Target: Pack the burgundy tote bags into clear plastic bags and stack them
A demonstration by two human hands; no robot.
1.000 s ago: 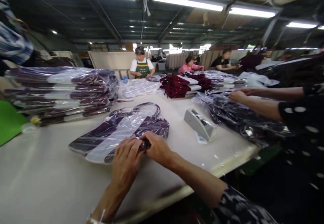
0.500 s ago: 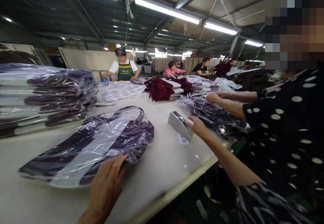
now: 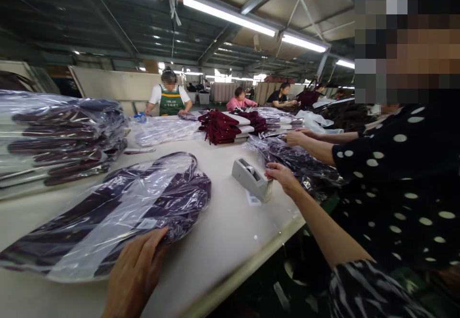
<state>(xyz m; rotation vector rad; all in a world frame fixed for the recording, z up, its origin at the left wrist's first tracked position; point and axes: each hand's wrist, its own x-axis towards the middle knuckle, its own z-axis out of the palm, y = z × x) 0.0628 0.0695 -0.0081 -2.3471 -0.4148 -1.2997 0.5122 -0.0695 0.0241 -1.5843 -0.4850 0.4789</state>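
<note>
A dark purple garment in a clear plastic bag (image 3: pixel 143 212) lies on the table before me, with a white strip down its middle. My left hand (image 3: pixel 138 265) is closed on the bag's near edge, fingers together over the bunched plastic and the thumb hidden. To the right stands a grey tape dispenser (image 3: pixel 250 179). At its near right end, the fingertips of my right hand (image 3: pixel 285 179) are pinched together on the tape, whose strip is hard to make out.
Bagged garments form a tall stack (image 3: pixel 68 136) at left. Maroon garments (image 3: pixel 230 126) lie folded farther back. At right, a co-worker in a dotted top (image 3: pixel 402 179) handles another bagged garment (image 3: pixel 302 157). Other people work across the table (image 3: pixel 230 251), whose near edge runs diagonally.
The view has turned slightly, shifting most things left. My left hand stays on the bag, and my right hand stays at the dispenser, its fingertips a little higher against its end.
</note>
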